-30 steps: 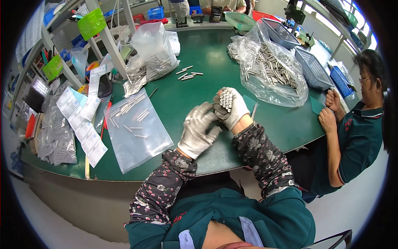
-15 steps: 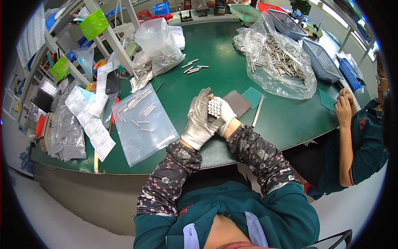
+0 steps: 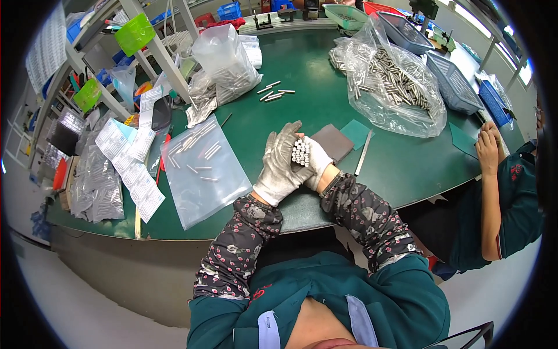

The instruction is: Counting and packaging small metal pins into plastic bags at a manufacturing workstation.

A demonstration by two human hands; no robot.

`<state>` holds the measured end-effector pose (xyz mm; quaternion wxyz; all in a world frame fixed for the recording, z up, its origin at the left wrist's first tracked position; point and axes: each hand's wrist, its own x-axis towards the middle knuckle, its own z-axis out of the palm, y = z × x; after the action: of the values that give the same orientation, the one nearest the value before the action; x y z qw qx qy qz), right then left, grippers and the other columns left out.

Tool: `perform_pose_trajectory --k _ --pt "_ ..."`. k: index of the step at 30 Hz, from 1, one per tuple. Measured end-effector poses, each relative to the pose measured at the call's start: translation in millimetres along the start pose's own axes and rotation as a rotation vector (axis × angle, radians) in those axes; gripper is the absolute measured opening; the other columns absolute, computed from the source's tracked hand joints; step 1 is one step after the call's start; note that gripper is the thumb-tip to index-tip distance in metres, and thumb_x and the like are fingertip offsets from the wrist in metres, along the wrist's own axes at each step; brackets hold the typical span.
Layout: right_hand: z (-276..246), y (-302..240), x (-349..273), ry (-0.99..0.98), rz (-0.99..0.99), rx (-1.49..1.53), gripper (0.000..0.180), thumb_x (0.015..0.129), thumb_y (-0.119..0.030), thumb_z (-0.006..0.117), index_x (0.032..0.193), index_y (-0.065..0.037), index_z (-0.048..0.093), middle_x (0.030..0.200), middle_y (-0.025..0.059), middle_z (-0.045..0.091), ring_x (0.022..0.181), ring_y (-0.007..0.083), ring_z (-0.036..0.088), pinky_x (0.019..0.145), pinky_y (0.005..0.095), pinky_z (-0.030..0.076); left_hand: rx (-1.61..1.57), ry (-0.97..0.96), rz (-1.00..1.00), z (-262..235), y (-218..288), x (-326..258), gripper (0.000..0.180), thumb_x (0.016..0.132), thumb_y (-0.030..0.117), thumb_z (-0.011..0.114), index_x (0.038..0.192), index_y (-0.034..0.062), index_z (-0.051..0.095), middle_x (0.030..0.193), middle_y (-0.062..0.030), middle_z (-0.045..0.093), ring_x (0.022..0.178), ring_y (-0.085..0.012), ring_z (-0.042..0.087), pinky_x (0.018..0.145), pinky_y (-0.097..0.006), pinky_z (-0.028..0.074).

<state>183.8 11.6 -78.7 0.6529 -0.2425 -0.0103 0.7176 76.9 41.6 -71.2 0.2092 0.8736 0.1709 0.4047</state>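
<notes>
A bundle of short metal pins (image 3: 300,153) is cupped between my gloved hands, their round ends facing up at me. My left hand (image 3: 278,166), in a worn greyish glove, presses along the left side of the bundle, fingers together. On the other side, my right hand (image 3: 319,161) wraps around the pins in a whiter glove. The lengths of the pins are hidden by the hands. Just right of them lie a brown square pad (image 3: 332,143), a green pad (image 3: 356,134) and a thin metal strip (image 3: 363,153).
Loose pins lie on a clear plastic sheet (image 3: 218,186) at left and on the green table (image 3: 290,55) farther back. A large open bag of pins (image 3: 395,87) sits back right, by blue-grey baskets (image 3: 453,83). A co-worker's hands (image 3: 489,142) are at the right edge.
The view has shifted slightly, so the table things sit a little farther right. Both hands stay around the pins; the pin ends look slightly less even.
</notes>
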Motion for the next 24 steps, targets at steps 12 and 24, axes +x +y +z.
perform_pose_trajectory --k 12,24 --pt "-18.7 0.9 11.4 -0.029 0.146 -0.002 0.024 0.088 -0.031 0.046 0.085 -0.01 0.06 0.08 0.0059 0.064 0.073 0.0231 0.062 0.073 0.0379 0.052 -0.014 0.074 -0.03 6.8 5.7 -0.9 0.072 0.066 0.042 0.073 0.122 0.0073 0.044 0.114 -0.0108 0.055 0.104 -0.03 0.054 0.099 -0.05 0.031" --pt "4.6 12.1 -9.3 -0.023 0.143 -0.008 0.022 0.088 -0.028 0.044 0.075 -0.014 0.055 0.064 -0.0015 0.055 0.054 0.0169 0.054 0.051 0.03 0.045 -1.068 0.397 -0.71 2.4 2.4 4.6 0.022 0.094 0.023 0.044 0.083 0.0041 0.05 0.091 -0.0169 0.063 0.083 -0.0213 0.061 0.075 -0.03 0.05"
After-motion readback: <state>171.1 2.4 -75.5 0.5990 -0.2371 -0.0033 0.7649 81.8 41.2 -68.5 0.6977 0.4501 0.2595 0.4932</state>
